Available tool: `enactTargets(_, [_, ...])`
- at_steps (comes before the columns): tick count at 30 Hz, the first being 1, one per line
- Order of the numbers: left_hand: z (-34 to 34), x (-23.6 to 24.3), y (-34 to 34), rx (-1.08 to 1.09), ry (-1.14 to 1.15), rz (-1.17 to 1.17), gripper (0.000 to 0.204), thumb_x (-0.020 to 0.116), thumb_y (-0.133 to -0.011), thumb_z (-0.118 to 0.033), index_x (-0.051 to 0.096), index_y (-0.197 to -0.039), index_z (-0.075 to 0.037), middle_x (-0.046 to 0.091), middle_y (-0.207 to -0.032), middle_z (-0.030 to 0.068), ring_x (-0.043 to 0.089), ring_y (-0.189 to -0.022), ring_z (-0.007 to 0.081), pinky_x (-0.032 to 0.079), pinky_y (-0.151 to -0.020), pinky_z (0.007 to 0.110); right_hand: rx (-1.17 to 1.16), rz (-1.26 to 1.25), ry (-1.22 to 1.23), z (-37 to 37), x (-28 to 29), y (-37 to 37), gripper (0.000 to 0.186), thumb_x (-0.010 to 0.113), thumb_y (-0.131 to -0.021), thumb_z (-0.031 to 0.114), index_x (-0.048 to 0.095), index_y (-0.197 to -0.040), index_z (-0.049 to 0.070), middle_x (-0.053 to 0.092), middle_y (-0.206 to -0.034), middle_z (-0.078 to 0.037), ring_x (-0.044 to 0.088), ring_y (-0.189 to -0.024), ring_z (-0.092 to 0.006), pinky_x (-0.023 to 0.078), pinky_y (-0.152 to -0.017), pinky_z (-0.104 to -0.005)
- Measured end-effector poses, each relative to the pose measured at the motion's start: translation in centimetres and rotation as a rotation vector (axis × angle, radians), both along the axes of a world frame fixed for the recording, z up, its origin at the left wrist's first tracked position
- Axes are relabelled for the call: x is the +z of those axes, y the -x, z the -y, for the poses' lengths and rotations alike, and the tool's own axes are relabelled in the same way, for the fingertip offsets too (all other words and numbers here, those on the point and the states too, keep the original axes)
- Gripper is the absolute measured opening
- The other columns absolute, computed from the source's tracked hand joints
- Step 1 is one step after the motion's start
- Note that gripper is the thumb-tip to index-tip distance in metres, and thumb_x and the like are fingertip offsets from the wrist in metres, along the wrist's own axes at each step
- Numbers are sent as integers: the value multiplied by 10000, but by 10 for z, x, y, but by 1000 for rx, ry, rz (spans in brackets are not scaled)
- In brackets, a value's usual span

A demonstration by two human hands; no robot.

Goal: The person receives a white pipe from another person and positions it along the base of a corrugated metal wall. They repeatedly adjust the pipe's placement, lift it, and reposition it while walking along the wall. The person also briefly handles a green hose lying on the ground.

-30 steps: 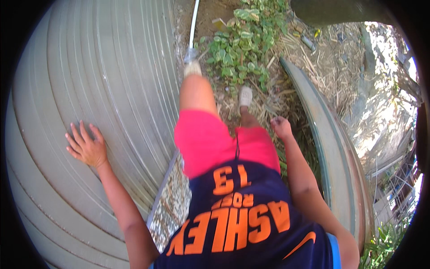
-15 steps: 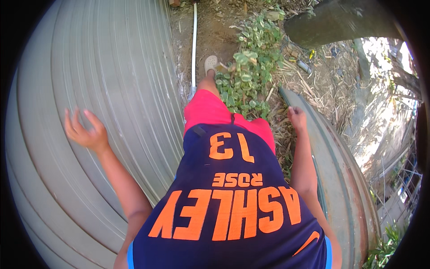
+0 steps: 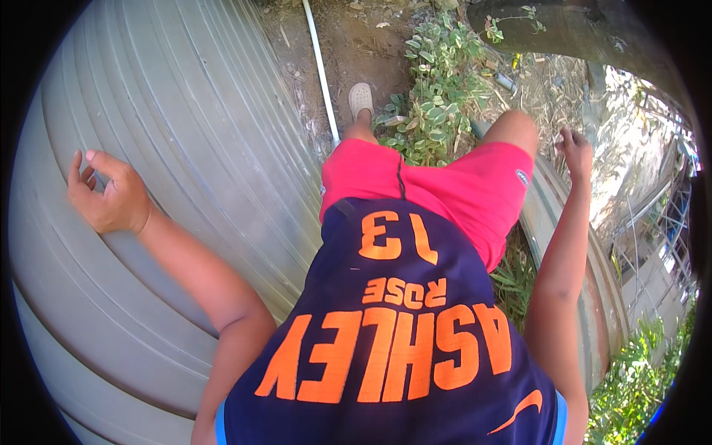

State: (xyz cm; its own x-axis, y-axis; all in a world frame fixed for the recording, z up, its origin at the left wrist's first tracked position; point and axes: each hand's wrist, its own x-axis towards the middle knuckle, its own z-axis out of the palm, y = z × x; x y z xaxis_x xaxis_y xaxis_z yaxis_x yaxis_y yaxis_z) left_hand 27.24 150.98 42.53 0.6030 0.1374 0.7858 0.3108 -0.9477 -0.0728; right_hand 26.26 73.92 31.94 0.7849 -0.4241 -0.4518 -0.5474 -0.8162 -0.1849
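My left hand [image 3: 111, 194] is raised beside the grey-green corrugated metal sheet wall [image 3: 200, 148] on the left. Its fingers are half curled and apart, and nothing shows in them. My right hand [image 3: 575, 154] hangs out to the right, past my bent knee [image 3: 514, 130]. Its fingers are loosely bent with small gaps, and no object shows there. Behind that forearm lies a long curved metal sheet [image 3: 552, 200]. I cannot tell whether either hand touches metal; both look apart from it.
A white pipe [image 3: 320, 70] runs along the dirt by the wall, next to my foot in a beige clog [image 3: 360, 98]. Leafy plants [image 3: 443, 111] grow ahead. A thick trunk [image 3: 593, 30] crosses the far right. Tangled wire [image 3: 653, 219] and bushes [image 3: 641, 378] stand at right.
My right knee has come up and forward. The right hand has swung outward and farther ahead, its fingers looser. The left hand has shifted left, its fingers more curled.
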Motion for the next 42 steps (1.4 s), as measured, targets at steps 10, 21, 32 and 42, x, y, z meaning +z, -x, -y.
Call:
enactTargets(10, [-20, -22, -13, 166, -136, -68, 222, 698, -936, -363, 750, -918, -149, 739, -861, 31, 697, -710, 224, 546, -589, 335, 62, -169, -14, -48, -60, 110, 288, 657, -907, 220, 727, -1138, 63, 696, -774, -76, 638, -664, -150, 506, -613, -331])
enactTargets(21, [29, -9, -1, 39, 51, -179, 162, 680, -977, -270, 754, -1012, -130, 738, -911, 11, 684, -708, 168, 547, -604, 314, 158, 190, -133, -162, -112, -122, 333, 683, -892, 412, 675, -984, 91, 721, -892, -200, 698, -875, -402, 541, -768, -506])
enactTargets(32, [33, -32, -83, 723, -261, 53, 346, 646, -951, -417, 644, -889, -77, 610, -825, 122, 607, -756, 348, 482, -652, 497, 134, 648, -218, -104, -189, -596, 329, 618, -907, 394, 741, -931, 90, 720, -914, -219, 688, -897, -424, 545, -824, -509])
enactTargets(42, [3, -42, -50, 1094, -176, -197, 396, 674, -929, -479, 662, -1110, -127, 655, -1078, 80, 649, -982, 329, 524, -778, 506, 119, 280, 168, -50, -215, -813, 552, 607, -946, 449, 514, -1334, 68, 596, -1332, -197, 624, -1177, -374, 501, -1001, -474])
